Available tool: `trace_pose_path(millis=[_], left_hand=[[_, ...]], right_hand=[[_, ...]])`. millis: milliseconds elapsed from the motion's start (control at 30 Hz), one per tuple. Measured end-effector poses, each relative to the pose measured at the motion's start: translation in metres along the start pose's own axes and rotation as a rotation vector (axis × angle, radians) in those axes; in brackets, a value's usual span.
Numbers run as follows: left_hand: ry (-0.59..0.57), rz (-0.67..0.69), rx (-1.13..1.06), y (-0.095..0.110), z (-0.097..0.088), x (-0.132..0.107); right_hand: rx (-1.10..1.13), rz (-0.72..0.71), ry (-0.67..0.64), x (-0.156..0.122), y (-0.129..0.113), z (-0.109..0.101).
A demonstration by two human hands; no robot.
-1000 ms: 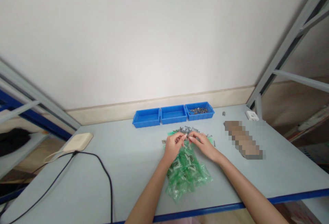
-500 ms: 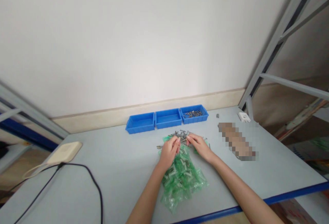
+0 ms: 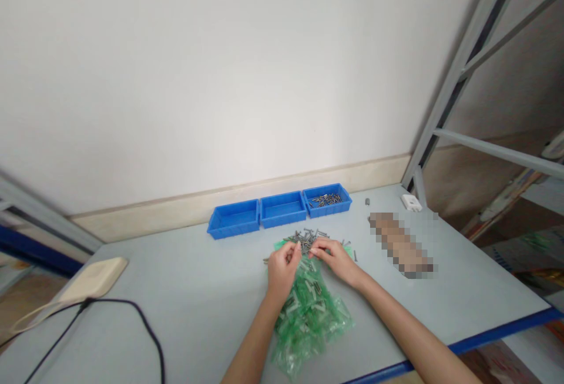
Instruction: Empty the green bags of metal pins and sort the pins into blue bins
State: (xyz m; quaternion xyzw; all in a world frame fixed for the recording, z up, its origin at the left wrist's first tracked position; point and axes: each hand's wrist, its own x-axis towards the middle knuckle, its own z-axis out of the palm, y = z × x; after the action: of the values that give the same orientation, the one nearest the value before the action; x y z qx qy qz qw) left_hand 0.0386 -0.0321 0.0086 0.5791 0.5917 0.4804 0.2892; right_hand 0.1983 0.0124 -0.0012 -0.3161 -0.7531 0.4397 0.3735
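My left hand point(image 3: 282, 266) and my right hand point(image 3: 335, 258) meet fingertip to fingertip over the far end of a heap of small green plastic bags point(image 3: 308, 313). Both hands are closed in a pinch; what they hold is too small to name. Just beyond the fingers lies a scatter of small grey metal screws point(image 3: 308, 235) on the table. Three blue bins stand in a row behind: the left one point(image 3: 233, 219), the middle one point(image 3: 282, 210), and the right one point(image 3: 328, 200) with several metal pieces in it.
A pale grey table point(image 3: 198, 290) with a blue front edge runs to a white wall. A beige device point(image 3: 90, 278) with a black cable point(image 3: 132, 319) lies at the left. A blurred-out object point(image 3: 400, 245) and a small white block point(image 3: 410, 202) sit at the right, by grey shelf posts.
The view has swung so everything sits further left and lower. My two hands stay pinched together over the bags and screws, drawn slightly nearer to me.
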Motion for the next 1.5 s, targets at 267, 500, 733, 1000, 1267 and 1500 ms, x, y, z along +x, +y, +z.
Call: trace_pose_path(millis=[267,500,733,1000,1267,1500], left_hand=[[-0.200,-0.087,-0.183,0.001,-0.006,0.006],[-0.288,-0.077,-0.220,0.001,-0.009,0.007],[-0.287,-0.107,-0.242,-0.001,-0.008,0.008],[-0.299,-0.093,-0.209,0.002,-0.009,0.006],[-0.300,-0.035,-0.291,0.006,-0.010,0.000],[-0.300,-0.020,-0.284,-0.001,-0.006,-0.002]], right_hand=[[0.004,0.025,0.014,0.000,-0.004,0.001],[-0.011,-0.032,0.045,0.002,0.001,0.003],[-0.088,-0.074,0.054,0.002,-0.001,-0.001],[-0.097,-0.038,-0.041,-0.002,-0.002,-0.002],[-0.039,0.061,-0.032,-0.006,-0.001,-0.007],[-0.089,0.133,-0.066,-0.008,-0.002,-0.006]])
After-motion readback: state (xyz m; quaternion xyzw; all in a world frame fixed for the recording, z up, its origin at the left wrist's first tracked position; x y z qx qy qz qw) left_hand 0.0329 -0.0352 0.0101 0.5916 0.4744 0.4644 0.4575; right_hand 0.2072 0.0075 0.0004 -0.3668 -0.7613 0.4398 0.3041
